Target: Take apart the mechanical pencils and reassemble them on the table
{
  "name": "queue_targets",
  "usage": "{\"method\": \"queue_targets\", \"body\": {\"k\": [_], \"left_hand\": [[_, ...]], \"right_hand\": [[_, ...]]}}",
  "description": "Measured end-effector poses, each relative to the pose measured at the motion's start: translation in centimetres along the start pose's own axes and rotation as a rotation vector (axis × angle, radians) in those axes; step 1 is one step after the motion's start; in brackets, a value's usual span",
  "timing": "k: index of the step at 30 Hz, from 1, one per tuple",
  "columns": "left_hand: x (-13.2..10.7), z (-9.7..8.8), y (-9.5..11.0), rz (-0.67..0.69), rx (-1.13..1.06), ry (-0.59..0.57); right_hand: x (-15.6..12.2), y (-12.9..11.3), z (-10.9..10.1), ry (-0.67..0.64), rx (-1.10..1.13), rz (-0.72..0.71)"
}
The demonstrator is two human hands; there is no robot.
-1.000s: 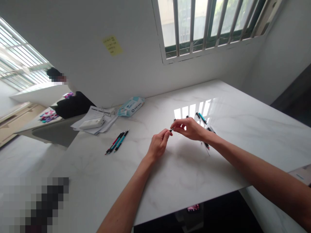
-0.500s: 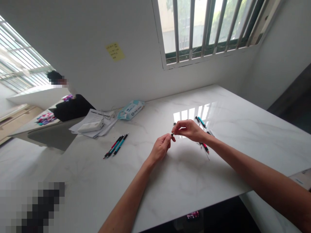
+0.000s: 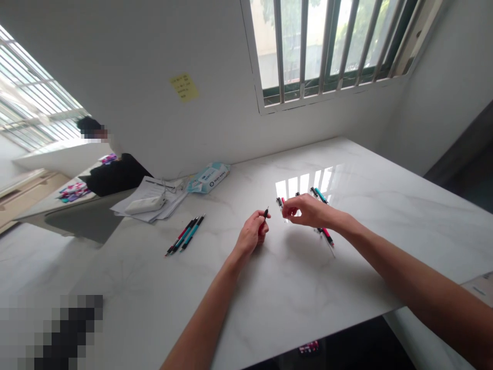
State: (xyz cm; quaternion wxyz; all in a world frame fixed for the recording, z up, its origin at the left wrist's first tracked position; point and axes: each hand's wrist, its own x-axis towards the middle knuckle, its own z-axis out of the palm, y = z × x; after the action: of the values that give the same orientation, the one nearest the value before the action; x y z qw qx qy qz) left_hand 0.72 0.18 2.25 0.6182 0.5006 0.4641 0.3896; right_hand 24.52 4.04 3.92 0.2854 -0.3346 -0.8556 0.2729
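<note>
Clasped between thumb and curled fingers of the left hand (image 3: 253, 231): a dark pen (image 3: 265, 213), narrow end out, remainder hidden in the fist. Held over the middle of the white table (image 3: 292, 288). Visible part close to upright in view, leaning slightly right, narrow end toward the far side.

Just right of it, clear of contact: the right hand (image 3: 302, 210), bent at the wrist, thumb and fingertips drawn together, knuckles up. Cannot tell whether pinching something small or holding nothing. Key relation: dark pen to the left of those fingertips, at nearly the same depth, with only a short gap between; long axis running across the line from hand to hand rather than along it. Nearer by far to the left hand, being inside it.

Around the right hand, loose bits: a small black part (image 3: 279, 201) just to its left, a teal part (image 3: 321, 196) beyond, a red part (image 3: 327, 236) and a thin pale rod (image 3: 332, 251) on the near side.

Well to the left: three pens (image 3: 185, 235), side by side, slanting from near left to far right. Farther off, papers (image 3: 121, 205) and a wipes packet (image 3: 210, 178) near the wall.
</note>
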Motion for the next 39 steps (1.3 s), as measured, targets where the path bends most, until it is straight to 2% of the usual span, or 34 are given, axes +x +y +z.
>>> {"method": "queue_targets", "body": {"k": [2,5,12,15,18,25,30,35,39], "left_hand": [[0.1,0.0,-0.1,0.004,-0.018,0.047],[0.1,0.2,-0.2,0.03,-0.016,0.056],[0.3,0.6,-0.9,0.165,0.034,0.06],[0.5,0.2,-1.0,0.194,0.055,0.108],[0.5,-0.1,-0.7,0.231,0.103,0.115],[-0.5,0.8,-0.7,0.379,0.383,0.008],[-0.4,1.2,-1.2,0.308,0.421,-0.04],[-0.6,1.4,-0.5,0.234,0.243,-0.163],[-1.0,1.8,0.2,0.154,0.082,-0.232]], "right_hand": [[-0.2,-0.1,0.3,-0.101,-0.044,0.012],[-0.2,0.1,0.8,-0.199,-0.089,-0.004],[0.0,1.4,1.7,-0.224,-0.055,0.015],[0.1,1.2,1.6,-0.181,-0.033,0.058],[0.2,0.6,1.3,-0.076,0.016,0.147],[0.5,-0.7,2.3,0.061,0.253,0.247],[0.7,-1.4,3.3,0.062,0.376,0.226],[0.8,-1.6,3.3,0.03,0.513,0.112],[0.7,-2.0,2.7,0.027,0.541,0.075]]}}
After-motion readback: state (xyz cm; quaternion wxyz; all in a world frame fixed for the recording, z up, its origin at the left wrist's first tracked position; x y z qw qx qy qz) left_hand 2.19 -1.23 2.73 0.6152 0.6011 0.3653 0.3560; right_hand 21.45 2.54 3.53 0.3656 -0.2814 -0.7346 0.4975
